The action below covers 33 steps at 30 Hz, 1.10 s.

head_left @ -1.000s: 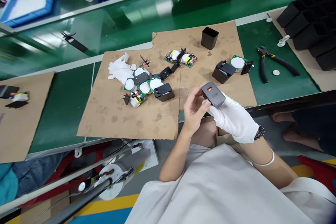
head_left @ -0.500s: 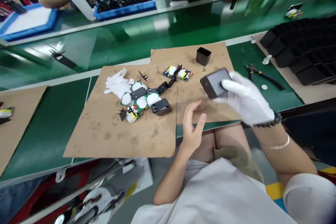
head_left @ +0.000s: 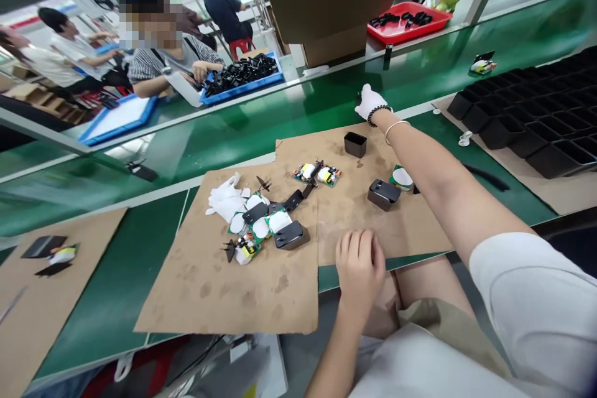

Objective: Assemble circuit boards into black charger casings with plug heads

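My right hand (head_left: 372, 101), in a white glove, reaches out over the green conveyor, fingers closed round a small dark thing that is mostly hidden. My bare left hand (head_left: 360, 261) rests at the near edge of the cardboard (head_left: 224, 305), fingers curled in and nothing visible in them. Between my hands lies a black plug charger (head_left: 384, 194), with a green circuit board with a white disc (head_left: 402, 178) beside it. An open black housing (head_left: 355, 144) stands further back. To the left are another black charger (head_left: 291, 235), several circuit boards (head_left: 261, 228) and a white glove (head_left: 227, 199).
Rows of black housings (head_left: 527, 112) fill the right side. Cutters are partly hidden behind my right arm. Across the conveyor (head_left: 261, 130), a person (head_left: 177, 68) handles black parts at a blue tray (head_left: 242, 94). A red tray (head_left: 410, 31) stands beyond.
My right hand has swung from above the cardboard out to the conveyor, and a charger now lies where it was. My left hand has curled its fingers and lowered. The view has tilted upward.
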Motion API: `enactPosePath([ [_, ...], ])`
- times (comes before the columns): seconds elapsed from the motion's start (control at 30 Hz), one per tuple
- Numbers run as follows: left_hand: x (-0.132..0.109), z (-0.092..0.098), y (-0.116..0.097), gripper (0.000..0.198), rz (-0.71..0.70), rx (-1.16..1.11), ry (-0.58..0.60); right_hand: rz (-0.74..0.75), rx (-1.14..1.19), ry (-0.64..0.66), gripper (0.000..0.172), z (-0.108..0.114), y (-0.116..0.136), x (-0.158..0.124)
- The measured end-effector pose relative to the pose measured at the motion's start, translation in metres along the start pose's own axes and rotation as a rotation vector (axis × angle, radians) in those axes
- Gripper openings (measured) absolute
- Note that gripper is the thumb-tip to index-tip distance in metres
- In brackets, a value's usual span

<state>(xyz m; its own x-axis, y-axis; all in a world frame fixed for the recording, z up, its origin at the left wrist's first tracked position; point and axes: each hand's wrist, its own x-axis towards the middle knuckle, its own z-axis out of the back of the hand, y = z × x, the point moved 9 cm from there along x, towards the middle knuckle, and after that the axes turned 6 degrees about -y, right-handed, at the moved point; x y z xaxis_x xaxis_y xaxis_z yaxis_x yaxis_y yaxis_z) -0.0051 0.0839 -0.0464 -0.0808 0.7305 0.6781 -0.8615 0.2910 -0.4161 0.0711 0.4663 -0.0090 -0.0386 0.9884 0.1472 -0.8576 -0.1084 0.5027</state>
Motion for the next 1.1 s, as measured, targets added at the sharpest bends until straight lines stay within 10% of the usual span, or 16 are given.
enactPosePath([
  [0.37,-0.002,-0.004,0.000,0.013,0.003,0.017,0.001,0.443,-0.301,0.340,0.055,0.003,0.046,-0.085],
  [0.57,-0.010,0.012,0.040,0.050,0.368,-0.454,-0.120,0.707,-0.160,0.314,0.052,0.036,0.090,-0.164],
  [0.8,-0.026,-0.004,0.077,0.087,0.714,-0.881,0.042,1.151,0.149,0.956,0.041,0.021,0.125,-0.319],
  [1.1,-0.014,-0.001,0.070,0.065,0.619,-0.734,0.066,0.439,-0.361,0.388,0.046,-0.022,0.112,-0.188],
])
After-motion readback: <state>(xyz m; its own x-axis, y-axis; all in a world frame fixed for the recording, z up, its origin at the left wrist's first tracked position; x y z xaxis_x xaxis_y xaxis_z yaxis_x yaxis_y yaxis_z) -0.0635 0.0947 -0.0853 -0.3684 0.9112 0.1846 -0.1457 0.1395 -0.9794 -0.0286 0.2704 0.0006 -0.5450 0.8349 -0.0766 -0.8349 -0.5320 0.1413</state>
